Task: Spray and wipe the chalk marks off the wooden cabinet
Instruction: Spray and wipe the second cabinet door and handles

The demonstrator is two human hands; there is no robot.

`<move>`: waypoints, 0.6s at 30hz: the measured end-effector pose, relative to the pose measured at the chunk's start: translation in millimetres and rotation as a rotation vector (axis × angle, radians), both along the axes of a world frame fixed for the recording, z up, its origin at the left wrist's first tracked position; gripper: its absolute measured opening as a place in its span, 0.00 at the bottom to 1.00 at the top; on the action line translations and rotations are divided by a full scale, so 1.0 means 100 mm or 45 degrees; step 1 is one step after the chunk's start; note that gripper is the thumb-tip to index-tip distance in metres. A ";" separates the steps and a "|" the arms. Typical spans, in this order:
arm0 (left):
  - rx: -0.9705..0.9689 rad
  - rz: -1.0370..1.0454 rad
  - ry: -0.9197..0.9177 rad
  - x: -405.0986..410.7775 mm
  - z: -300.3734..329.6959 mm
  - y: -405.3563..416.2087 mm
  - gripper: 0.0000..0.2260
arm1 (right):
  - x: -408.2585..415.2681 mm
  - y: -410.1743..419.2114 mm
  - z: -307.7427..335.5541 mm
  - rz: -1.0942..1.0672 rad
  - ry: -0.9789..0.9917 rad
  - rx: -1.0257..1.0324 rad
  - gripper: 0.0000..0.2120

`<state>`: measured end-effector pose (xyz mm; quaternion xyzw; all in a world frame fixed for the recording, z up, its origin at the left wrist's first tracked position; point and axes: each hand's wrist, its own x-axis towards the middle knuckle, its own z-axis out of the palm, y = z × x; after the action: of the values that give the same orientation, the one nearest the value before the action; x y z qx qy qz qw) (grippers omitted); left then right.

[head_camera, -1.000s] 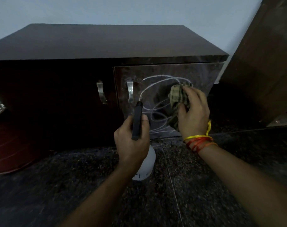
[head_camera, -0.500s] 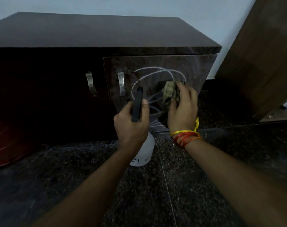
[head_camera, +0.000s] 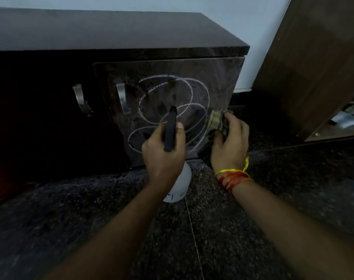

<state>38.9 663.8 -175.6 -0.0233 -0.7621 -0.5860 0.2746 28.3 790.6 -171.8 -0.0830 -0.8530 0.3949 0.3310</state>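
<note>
Dark speckled stone floor (head_camera: pixel 252 229) runs up to a pale wall, and against that wall stands the low wooden cabinet (head_camera: pixel 111 33), dark and glossy, with a leaning brown board (head_camera: pixel 317 57) off to its right. Its right-hand door (head_camera: pixel 222 77) carries the chalk marks (head_camera: pixel 202 91), looping white ovals that spread from near the metal handle (head_camera: pixel 121 98) across most of the panel and down toward its lower edge; they look largely intact, so the wiping is judged barely begun. A second handle (head_camera: pixel 80 100) sits on the darker left door.

Left hand (head_camera: pixel 164 156) has its grip closed round the spray bottle (head_camera: pixel 178 186), white body hanging below the fist, black nozzle pointing up and forward at the middle loops, just short of the door. Right hand (head_camera: pixel 230 142), thread bands at the wrist, has its grip bunched on a checked cloth (head_camera: pixel 216 120), held at the door's lower right corner, apparently touching the panel edge.

From the cloth, the chalk lies up and to the left; the loops' long run goes diagonally from upper right to lower left. The right hand is nearer the unwiped strokes, so the likely next stroke sweeps leftward and upward across the door, passing in front of the nozzle
</note>
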 end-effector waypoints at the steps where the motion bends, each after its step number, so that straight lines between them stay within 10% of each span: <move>1: -0.006 -0.007 -0.007 0.00 0.00 0.03 0.17 | 0.01 0.04 -0.01 -0.004 -0.002 0.007 0.21; 18: -0.260 -0.104 -0.180 0.20 -0.42 0.16 0.20 | 0.14 0.36 -0.07 -0.060 -0.028 0.068 0.20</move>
<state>59.2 679.8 -217.3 -0.0407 -0.8337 -0.5160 0.1924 42.3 827.0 -178.7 -0.0987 -0.8646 0.3632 0.3330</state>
